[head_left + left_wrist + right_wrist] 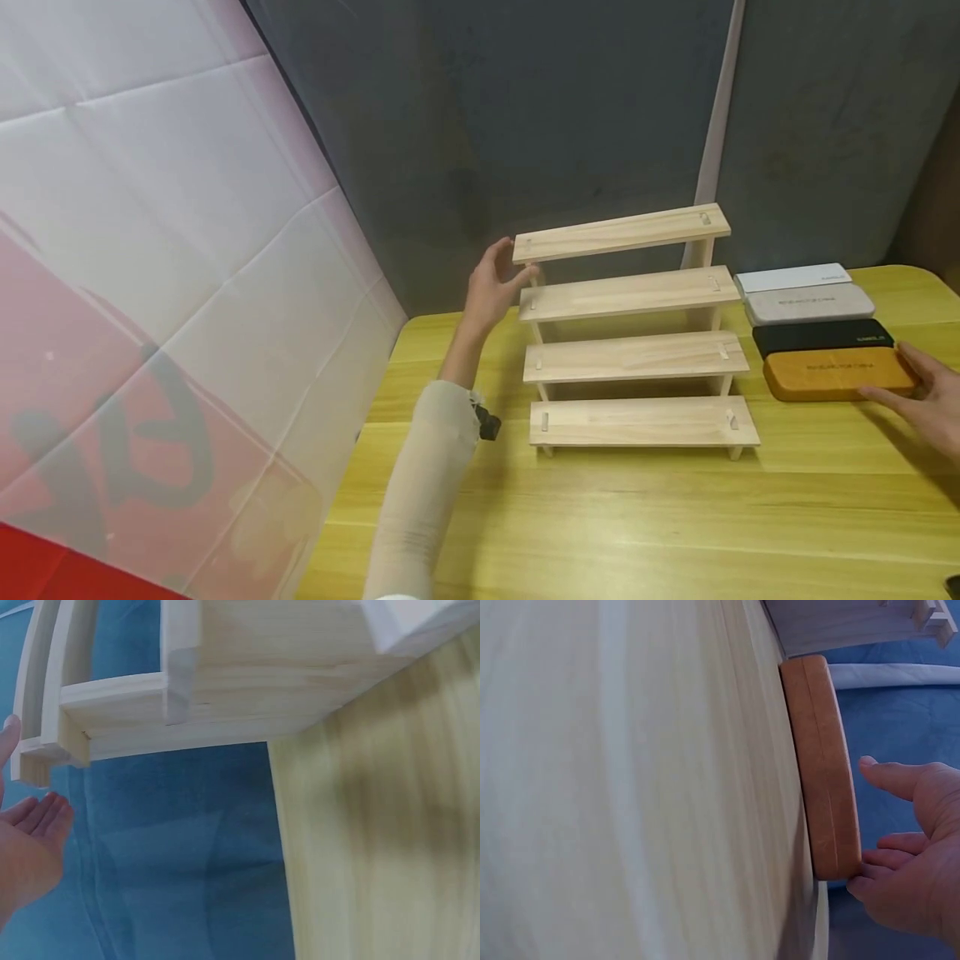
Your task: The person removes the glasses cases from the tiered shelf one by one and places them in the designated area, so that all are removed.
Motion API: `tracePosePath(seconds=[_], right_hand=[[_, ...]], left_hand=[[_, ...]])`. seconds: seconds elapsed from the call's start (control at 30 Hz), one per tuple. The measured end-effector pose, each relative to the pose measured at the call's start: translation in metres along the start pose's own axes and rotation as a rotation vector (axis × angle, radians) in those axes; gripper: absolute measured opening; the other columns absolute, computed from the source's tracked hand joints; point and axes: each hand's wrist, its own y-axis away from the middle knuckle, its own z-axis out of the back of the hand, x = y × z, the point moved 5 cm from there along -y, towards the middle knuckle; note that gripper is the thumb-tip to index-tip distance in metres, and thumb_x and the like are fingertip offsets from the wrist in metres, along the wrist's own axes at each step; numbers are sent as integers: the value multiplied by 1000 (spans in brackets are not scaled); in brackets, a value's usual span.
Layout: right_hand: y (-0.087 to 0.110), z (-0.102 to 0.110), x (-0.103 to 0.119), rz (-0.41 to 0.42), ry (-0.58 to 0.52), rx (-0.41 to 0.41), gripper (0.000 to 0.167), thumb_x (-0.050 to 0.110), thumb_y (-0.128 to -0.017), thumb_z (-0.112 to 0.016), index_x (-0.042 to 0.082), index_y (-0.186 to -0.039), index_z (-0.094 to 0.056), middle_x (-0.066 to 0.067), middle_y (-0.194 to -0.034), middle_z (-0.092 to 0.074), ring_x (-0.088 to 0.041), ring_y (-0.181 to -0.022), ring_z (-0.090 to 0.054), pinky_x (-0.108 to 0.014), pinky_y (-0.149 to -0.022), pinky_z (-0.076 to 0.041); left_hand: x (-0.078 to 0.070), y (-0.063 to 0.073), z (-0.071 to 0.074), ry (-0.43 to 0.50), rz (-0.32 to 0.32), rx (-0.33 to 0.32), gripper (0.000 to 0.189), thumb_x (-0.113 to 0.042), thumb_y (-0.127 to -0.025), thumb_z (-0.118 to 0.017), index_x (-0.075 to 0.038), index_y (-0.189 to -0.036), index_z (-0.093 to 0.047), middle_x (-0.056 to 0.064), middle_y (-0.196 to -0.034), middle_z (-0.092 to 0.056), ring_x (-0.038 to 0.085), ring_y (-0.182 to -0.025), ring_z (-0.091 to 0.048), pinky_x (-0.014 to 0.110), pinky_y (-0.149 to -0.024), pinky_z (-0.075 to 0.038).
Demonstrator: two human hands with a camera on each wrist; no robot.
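Note:
A four-step wooden display rack [637,358] stands on the table. Beside its upper left end is my left hand [491,287], thumb and fingers spread near the top shelf. The left wrist view has that hand [34,847] just off the rack's side frame [112,712], with a gap showing. On the right lies an orange glasses case [840,374] with rounded ends. My right hand [930,400] is at its right end. In the right wrist view, the fingertips touch the end of the case [821,772], while the thumb stands apart from it.
Behind the orange case lie a black case [821,335], a grey case [810,304] and a white case [795,277], close together right of the rack. Dark cloth [487,125] hangs behind the table [637,525]. A pale printed sheet [187,250] stands on the left.

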Motion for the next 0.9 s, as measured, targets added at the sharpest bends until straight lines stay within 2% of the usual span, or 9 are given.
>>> tracePosePath(seconds=[0.03, 0.13, 0.37, 0.57, 0.77, 0.9], right_hand=[[0, 0, 2, -3, 1, 4, 83, 17, -110, -61, -14, -162, -4, -42, -165, -4, -52, -156, -1, -57, -129, -2], [0, 0, 7, -7, -2, 19, 87, 22, -108, -63, -12, -163, -4, -42, -165, -5, -55, -155, -2, -61, -127, -2], [0, 0, 30, 8, 117, 49, 94, 34, -107, -66, -4, -167, -4, -44, -163, -8, -65, -151, -7, -78, -119, -11], [4, -8, 52, 70, 118, 54, 94, 32, -105, -69, 3, -169, -6, -37, -168, -5, -65, -151, -5, -81, -117, -10], [8, -17, 70, 123, 102, 57, 95, 30, -104, -71, 9, -171, -7, -37, -169, -7, -68, -148, -12, -84, -112, -18], [10, -24, 81, 174, 76, 73, 94, 27, -104, -72, 12, -172, -9, -31, -172, -8, -65, -150, -12, -83, -114, -14]], left_hand=[[2, 2, 0, 5, 5, 1, 82, -37, -99, -79, -7, -164, -37, 10, -166, -43, 21, -152, -41, 29, -122, -37], [6, 10, -1, 24, 6, 12, 82, -38, -101, -76, -7, -165, -35, 11, -168, -40, 22, -154, -38, 30, -123, -36], [14, 29, -2, 46, -8, 32, 81, -39, -103, -73, -5, -165, -33, 12, -166, -43, 23, -153, -41, 31, -124, -35], [20, 46, -4, 55, 4, 49, 79, -39, -103, -73, -5, -164, -36, 11, -164, -45, 25, -151, -43, 36, -123, -38], [25, 60, -7, 51, -29, 61, 76, -34, -104, -72, 0, -162, -37, 13, -162, -46, 28, -149, -45, 41, -122, -39], [29, 70, -9, 60, -26, 69, 77, -33, -104, -73, 1, -162, -36, 16, -162, -45, 29, -150, -44, 42, -122, -40]])
